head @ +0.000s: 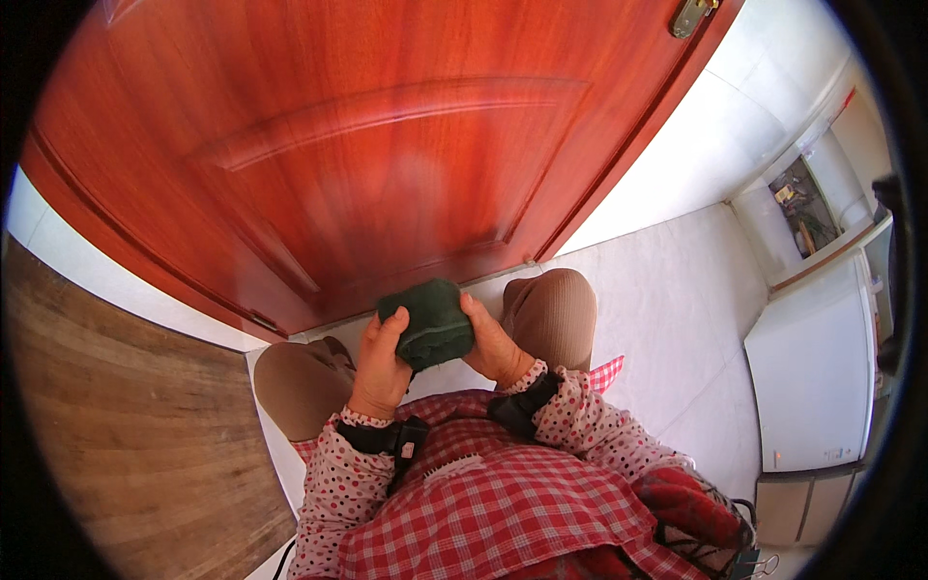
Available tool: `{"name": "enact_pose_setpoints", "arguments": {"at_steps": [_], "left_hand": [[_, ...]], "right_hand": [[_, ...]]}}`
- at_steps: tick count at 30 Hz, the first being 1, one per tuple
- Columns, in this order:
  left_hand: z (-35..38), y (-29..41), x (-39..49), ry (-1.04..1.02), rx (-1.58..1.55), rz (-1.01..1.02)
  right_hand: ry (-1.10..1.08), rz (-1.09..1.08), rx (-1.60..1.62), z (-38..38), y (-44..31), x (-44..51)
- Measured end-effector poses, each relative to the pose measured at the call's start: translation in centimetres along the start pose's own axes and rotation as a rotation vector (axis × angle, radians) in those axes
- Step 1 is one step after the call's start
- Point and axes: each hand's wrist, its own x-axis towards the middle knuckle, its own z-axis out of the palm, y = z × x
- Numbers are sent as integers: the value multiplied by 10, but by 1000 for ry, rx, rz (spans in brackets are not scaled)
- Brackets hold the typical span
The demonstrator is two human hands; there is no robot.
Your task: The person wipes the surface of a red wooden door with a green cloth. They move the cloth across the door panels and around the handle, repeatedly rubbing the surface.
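A dark green folded cloth (431,322) is held between my two hands, above the gap between my bent knees. My left hand (384,362) grips its left side, thumb lying over the top. On the opposite side my right hand (496,344) presses against the cloth with the thumb up along its edge. The fingers underneath are mostly hidden. Just beyond the cloth stands a shut reddish-brown wooden door (406,188) with a raised panel; the cloth appears apart from it.
A metal door handle plate (685,18) sits at the upper right. Pale floor tiles (652,290) stretch to a white appliance (812,362) on the right. Brown wood-look boarding (138,428) lies at left. A red checked apron (493,500) covers my lap.
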Motion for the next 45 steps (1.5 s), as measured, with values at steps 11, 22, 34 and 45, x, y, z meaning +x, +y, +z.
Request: {"name": "enact_pose_setpoints", "arguments": {"at_steps": [11,22,34,45], "left_hand": [[-18,8,-37,84,829,177],[-42,13,-55,93,658,261],[-49,18,-96,93,781,-109],[-68,35,-83,177,566,-85]], "right_hand": [[200,-89,-49,18,23,-15],[83,-110,-156,52,8,-34],[204,-25,-696,74,-17,-56],[336,-222,-865,73,6,-16]]}}
